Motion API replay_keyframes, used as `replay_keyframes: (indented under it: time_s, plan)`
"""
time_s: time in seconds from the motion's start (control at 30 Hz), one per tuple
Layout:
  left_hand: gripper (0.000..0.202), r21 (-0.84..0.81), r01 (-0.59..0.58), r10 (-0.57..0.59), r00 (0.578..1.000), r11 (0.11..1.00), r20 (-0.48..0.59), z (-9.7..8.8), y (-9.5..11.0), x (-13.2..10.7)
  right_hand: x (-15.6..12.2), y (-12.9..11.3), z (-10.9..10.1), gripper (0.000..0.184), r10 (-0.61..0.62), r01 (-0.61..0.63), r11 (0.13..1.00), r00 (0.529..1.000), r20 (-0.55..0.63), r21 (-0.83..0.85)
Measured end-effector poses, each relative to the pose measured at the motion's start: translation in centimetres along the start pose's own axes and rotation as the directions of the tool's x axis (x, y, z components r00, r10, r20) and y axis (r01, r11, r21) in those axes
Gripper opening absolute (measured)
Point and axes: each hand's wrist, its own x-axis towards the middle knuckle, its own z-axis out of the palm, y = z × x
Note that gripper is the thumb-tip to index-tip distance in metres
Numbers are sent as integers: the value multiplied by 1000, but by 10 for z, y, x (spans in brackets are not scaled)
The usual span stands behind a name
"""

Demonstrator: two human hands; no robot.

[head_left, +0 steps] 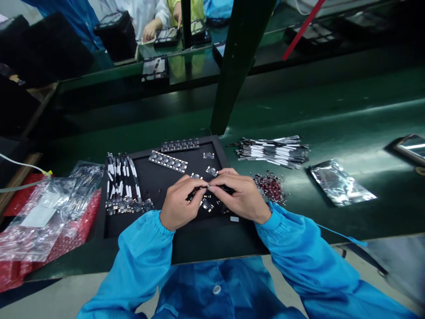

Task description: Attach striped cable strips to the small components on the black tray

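Observation:
My left hand [181, 201] and my right hand [241, 195] meet over a black tray [159, 177], fingertips pinched together on a small dark part I cannot make out. Small circuit boards [207, 204] lie loose under my hands. Strips of joined boards [168, 161] lie at the tray's far side. A row of black-and-white flat strips [121, 179] covers the tray's left part. Both arms wear blue sleeves.
A pile of black-and-white strips [274, 151] lies right of the tray, with a heap of small red parts [269, 186] and a silver foil bag [338, 182] nearby. Clear and red bags [43, 221] sit left. A dark post [237, 66] rises behind. Another person's hands [151, 31] work across the green bench.

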Motion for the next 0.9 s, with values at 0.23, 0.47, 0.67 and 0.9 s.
replay_keyframes:
  time_s: [0.23, 0.47, 0.67, 0.9]
  plan:
    - [13, -1, 10, -10, 1000, 1000, 7, 0, 0, 0, -1, 1, -3, 5, 27, -28, 1000, 999, 37, 4]
    - [12, 4, -11, 11, 1000, 1000, 25, -1, 1, 0, 1, 0, -7, 5, 58, -59, 998, 994, 94, 9]
    - [17, 25, -66, 64, 996, 998, 56, -1, 1, -1, 5, -2, -7, 9, 19, -26, 997, 994, 109, 68]
    - [18, -1, -101, 101, 992, 995, 79, -2, 0, -3, 9, 0, -8, 12, -117, 111, 992, 988, 105, 59]
